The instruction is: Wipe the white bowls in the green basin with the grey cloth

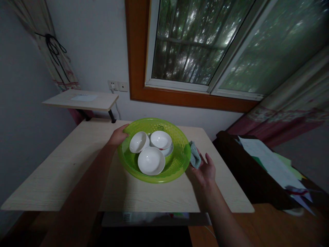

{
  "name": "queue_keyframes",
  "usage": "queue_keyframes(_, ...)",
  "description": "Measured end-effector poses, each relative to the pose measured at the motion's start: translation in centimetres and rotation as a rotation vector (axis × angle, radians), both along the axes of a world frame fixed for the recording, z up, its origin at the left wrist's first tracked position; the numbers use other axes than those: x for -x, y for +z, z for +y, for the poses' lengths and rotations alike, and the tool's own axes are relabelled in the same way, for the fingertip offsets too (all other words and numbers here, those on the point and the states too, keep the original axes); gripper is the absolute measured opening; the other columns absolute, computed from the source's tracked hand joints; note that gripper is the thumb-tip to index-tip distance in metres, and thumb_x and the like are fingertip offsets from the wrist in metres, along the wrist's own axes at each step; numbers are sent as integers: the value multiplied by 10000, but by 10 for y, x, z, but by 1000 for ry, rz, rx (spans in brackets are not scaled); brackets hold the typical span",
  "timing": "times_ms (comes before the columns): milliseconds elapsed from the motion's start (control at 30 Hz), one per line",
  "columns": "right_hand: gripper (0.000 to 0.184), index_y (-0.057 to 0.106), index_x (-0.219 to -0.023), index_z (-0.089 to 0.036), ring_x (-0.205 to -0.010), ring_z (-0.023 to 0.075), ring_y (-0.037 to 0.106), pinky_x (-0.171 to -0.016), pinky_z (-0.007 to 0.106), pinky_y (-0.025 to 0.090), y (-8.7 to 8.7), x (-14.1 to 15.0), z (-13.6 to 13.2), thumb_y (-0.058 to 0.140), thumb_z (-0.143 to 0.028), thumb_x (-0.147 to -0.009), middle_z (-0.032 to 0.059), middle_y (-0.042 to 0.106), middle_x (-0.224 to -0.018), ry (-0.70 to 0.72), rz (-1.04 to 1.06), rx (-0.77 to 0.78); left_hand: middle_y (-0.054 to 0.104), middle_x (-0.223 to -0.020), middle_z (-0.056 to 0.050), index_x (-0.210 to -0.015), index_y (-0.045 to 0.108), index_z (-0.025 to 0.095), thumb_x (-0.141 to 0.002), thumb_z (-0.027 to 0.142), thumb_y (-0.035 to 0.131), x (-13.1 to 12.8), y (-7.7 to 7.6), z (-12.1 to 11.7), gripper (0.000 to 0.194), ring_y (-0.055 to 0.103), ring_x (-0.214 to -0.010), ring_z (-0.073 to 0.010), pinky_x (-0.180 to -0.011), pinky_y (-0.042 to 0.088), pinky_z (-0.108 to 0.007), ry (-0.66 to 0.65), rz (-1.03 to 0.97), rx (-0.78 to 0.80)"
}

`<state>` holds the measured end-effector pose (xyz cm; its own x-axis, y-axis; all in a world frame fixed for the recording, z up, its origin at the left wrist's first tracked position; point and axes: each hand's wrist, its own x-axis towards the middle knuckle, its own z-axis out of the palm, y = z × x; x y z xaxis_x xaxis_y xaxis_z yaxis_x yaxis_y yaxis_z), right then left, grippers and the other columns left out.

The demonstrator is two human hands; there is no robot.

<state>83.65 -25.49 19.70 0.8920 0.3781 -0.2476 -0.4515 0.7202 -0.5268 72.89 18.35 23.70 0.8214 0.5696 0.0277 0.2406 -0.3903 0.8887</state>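
Green basin (178, 161) of white bowls (151, 162), over the tabletop (64, 164).
Left hand (118, 135) clamped on its rim at ten o'clock; right hand (204, 171) at four, thumb apart, its grip unclear behind the grey-green cloth (195, 156) at the basin's three o'clock. Three bowls sit inside, at ten, one and six o'clock.

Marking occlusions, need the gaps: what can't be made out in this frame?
All head view:
Left hand: some fingertips, hidden by the green basin.
Right hand: some fingers, hidden by the cloth.
White dish: partly hidden under the white bowls.
Paper on small shelf: marks too small to read.
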Motion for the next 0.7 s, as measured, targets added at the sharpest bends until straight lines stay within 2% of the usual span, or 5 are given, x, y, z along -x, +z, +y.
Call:
queue_keyframes(200,430,631,-1332,-170,-1112,259,741,-925,430,632,3,-27,13,569,-330,-938,140,757,-1243,-39,-24,21,749,-1289,-85,-1487,596,219,-719,68,644,1,2,0,784,744,-981,-233,-840,586,-310,-31,18,69)
queue_keyframes(433,401,657,-1279,-192,-1048,267,757,-1032,508,578,16,-57,31,620,-368,-921,124,778,-1178,-7,-146,72,723,-1347,-91,-1512,568,215,-728,75,661,-2,-3,4,802,723,-1108,-256,-959,570,-346,-4,30,31)
queue_keyframes(567,401,663,-1273,-209,-1062,277,753,-1054,528,560,15,-60,34,636,-374,-908,108,783,-1169,3,-155,90,722,-1350,-92,-1511,572,222,-741,77,661,-2,-3,3,789,716,-1125,-252,-995,553,-343,18,31,19)
queue_keyframes(700,424,661,-1283,-217,-1078,284,750,-1053,522,564,10,-52,25,662,-350,-881,102,790,-1149,-7,-118,109,714,-1365,-94,-1498,585,219,-736,57,653,-3,1,0,781,706,-1146,-254,-1011,542,-350,8,32,13)
